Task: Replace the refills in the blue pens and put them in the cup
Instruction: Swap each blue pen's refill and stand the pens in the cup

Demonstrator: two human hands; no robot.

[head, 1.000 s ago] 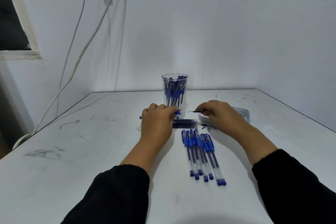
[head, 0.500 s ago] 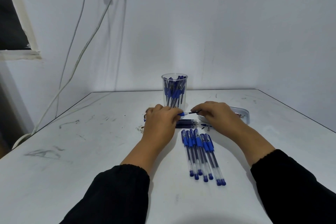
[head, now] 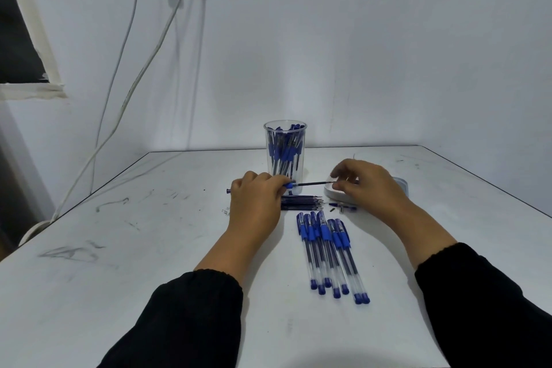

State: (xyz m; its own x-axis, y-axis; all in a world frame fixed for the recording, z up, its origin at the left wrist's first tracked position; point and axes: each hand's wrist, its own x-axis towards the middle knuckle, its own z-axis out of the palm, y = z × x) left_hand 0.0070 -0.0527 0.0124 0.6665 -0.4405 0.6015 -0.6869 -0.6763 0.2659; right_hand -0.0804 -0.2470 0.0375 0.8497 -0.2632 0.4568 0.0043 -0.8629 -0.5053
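Two hands work at the middle of the white bench, both in black sleeves. The left hand has its grip curled round one blue pen, which lies across it: a blue end pokes out at the hand's left and the blue collar shows at its fingertips. A thin dark refill runs from that collar to the right, level above the bench. The right hand meets the refill's far-right tip, with thumb and forefinger bent toward it; whether they pinch it or only touch it cannot be told.

Just behind the two hands stands one clear cup, upright, holding a bunch of blue pens, too crowded to count. Near the left hand, between it and the right, lies one small stack of loose refills, side by side, tips pointing right; their number is not readable. On the near side of these, seven capped blue pens lie in one row, nearly parallel, caps toward the cup and blue end plugs toward the person. Under the right hand sits one shallow white dish, mostly hidden. Just near of the dish lie a few small parts, one of them blue.
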